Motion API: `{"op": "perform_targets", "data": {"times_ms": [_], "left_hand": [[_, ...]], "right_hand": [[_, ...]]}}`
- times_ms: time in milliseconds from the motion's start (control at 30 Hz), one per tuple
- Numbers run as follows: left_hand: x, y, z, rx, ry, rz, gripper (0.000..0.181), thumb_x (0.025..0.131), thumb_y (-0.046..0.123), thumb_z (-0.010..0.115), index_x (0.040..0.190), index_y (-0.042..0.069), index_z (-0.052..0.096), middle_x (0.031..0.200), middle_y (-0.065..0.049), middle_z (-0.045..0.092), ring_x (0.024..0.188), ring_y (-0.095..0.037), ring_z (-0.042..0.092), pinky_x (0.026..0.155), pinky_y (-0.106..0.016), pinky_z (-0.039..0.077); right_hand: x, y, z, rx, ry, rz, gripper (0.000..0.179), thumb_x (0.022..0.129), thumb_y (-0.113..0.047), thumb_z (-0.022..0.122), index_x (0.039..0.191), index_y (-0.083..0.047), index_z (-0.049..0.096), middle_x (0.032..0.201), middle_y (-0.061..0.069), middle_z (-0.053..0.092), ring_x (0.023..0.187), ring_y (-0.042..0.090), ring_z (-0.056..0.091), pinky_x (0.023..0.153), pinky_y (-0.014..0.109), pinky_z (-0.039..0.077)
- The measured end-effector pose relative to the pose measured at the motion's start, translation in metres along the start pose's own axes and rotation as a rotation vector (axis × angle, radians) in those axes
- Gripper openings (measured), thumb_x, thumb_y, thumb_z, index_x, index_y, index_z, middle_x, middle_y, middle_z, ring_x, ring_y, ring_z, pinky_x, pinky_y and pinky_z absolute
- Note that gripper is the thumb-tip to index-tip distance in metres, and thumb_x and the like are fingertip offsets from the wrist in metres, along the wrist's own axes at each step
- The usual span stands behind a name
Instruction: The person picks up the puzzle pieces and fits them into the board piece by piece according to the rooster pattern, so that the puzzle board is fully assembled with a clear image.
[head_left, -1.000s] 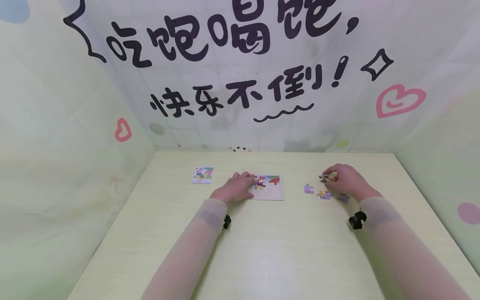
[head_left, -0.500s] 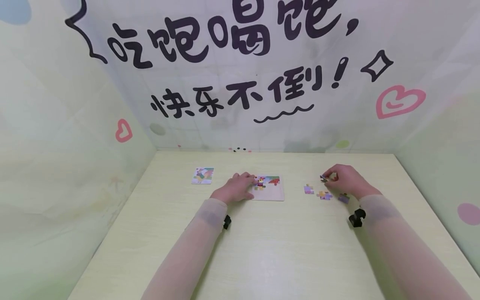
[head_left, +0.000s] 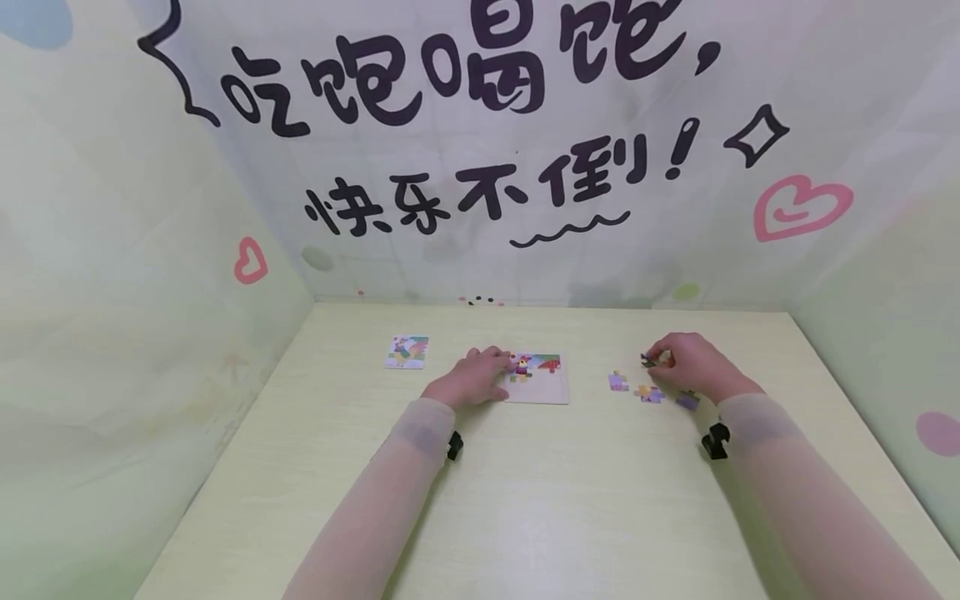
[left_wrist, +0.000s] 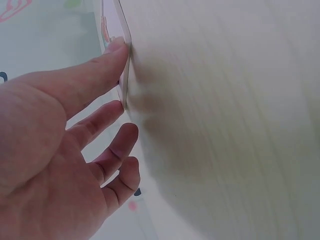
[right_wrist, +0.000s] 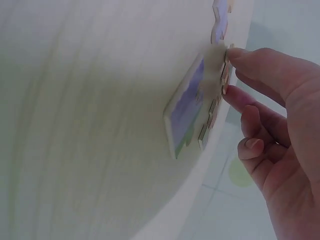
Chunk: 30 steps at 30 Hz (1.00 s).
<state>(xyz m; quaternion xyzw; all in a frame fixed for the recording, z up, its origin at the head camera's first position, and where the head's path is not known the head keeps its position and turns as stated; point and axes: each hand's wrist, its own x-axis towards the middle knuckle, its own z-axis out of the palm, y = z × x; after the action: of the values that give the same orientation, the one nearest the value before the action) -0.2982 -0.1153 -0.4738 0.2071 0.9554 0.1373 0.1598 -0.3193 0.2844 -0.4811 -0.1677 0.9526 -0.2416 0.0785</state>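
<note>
Head view: in the middle, the left hand [head_left: 468, 379], fingers spread, touches the puzzle board [head_left: 543, 389]; middle right, the right hand [head_left: 696, 364] pinches a puzzle piece [right_wrist: 225, 74].

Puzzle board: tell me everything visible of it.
The puzzle board is a thin, pale, rectangular slab, perhaps wood or card. It lies flat on the table. Colourful pieces fill its far strip and part of its left side; the near right area is bare. The left hand touches its left side, thumb at the near corner.
</note>
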Motion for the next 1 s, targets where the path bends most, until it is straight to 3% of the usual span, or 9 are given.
{"op": "perform_targets", "data": {"times_ms": [200, 467, 1000], "left_hand": [[-0.001, 0.000, -0.001, 0.000, 0.002, 0.012, 0.055, 0.096, 0.030, 0.074, 0.148, 0.022, 0.056, 0.165, -0.003, 0.038, 0.145, -0.033, 0.039, 0.118, -0.053, 0.039], [-0.001, 0.000, -0.001, 0.003, -0.005, 0.014, 0.055, 0.097, 0.030, 0.073, 0.149, 0.022, 0.055, 0.166, -0.003, 0.037, 0.146, -0.033, 0.038, 0.119, -0.053, 0.038], [-0.003, -0.002, 0.000, -0.026, 0.001, 0.017, 0.054, 0.097, 0.030, 0.073, 0.147, 0.023, 0.057, 0.166, -0.002, 0.038, 0.146, -0.032, 0.038, 0.118, -0.052, 0.040]], "right_hand": [[-0.002, 0.002, 0.003, 0.040, 0.012, -0.002, 0.029, 0.091, -0.016, 0.077, 0.116, -0.001, 0.074, 0.089, 0.006, 0.067, 0.065, 0.017, 0.049, 0.061, 0.031, 0.043], [-0.001, -0.004, 0.005, 0.018, 0.029, -0.017, 0.029, 0.091, -0.019, 0.077, 0.116, -0.004, 0.075, 0.100, 0.008, 0.068, 0.076, 0.020, 0.050, 0.066, 0.032, 0.044], [0.012, -0.048, 0.025, 0.023, 0.051, -0.093, 0.028, 0.090, -0.020, 0.080, 0.116, -0.008, 0.077, 0.102, 0.004, 0.069, 0.082, 0.020, 0.052, 0.067, 0.031, 0.046]]}}
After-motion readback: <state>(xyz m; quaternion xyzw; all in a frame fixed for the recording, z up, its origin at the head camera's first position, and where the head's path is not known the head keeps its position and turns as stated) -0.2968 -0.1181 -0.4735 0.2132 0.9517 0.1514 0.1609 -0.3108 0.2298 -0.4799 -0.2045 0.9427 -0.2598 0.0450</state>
